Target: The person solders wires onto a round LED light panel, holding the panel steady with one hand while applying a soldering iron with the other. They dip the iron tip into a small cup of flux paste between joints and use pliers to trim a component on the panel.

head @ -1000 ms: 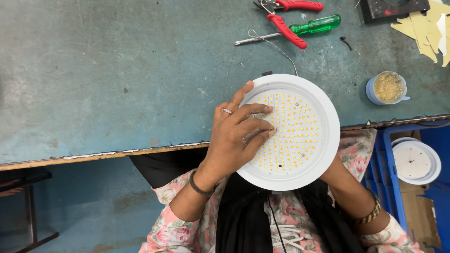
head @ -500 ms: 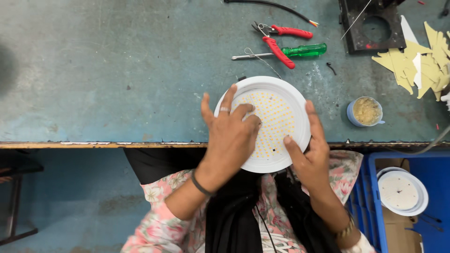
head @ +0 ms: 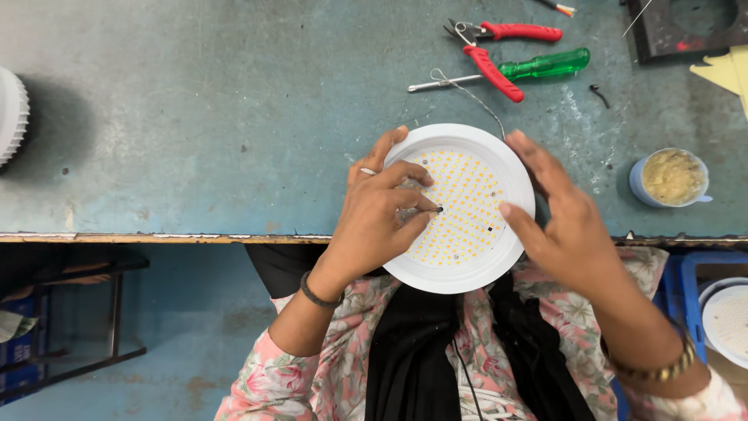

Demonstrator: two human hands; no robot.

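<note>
Round lamp panel: smooth white rim, probably plastic. Worn, scuffed, matt teal painted tabletop. At upper right, pliers with glossy red grips; screwdriver with translucent green handle and metal shaft.

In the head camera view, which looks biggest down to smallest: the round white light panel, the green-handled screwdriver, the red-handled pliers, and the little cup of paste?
1. Round white light panel, clearly largest.
2. Green-handled screwdriver and red-handled pliers: similar in length, too close to rank.
3. Little cup of paste, smallest.
</note>
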